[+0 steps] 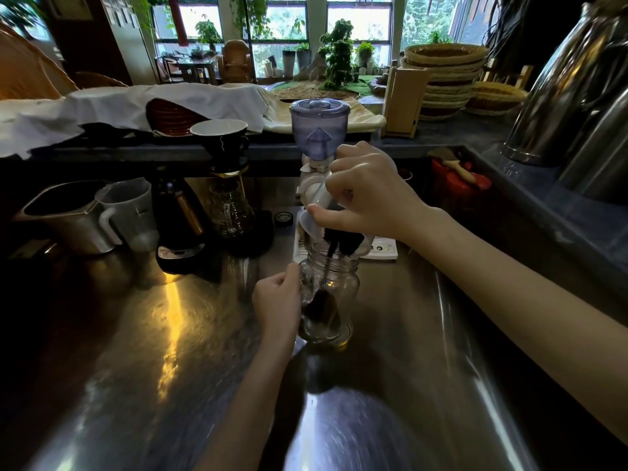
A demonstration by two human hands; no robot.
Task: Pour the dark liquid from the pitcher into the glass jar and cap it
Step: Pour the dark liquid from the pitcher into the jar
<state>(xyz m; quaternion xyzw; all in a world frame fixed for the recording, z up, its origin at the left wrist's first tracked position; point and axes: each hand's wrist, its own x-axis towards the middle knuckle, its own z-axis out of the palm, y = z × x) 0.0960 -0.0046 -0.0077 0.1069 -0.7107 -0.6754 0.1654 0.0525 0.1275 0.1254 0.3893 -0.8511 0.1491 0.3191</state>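
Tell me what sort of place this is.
Probably a café or tea-house bar counter: a stainless steel worktop, a pour-over dripper over a glass server, a coffee grinder, and stacked woven baskets by plant-filled windows.

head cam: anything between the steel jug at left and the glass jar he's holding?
Yes, in the head view: a translucent measuring cup beside the steel jug, then a black drip stand before the glass jar.
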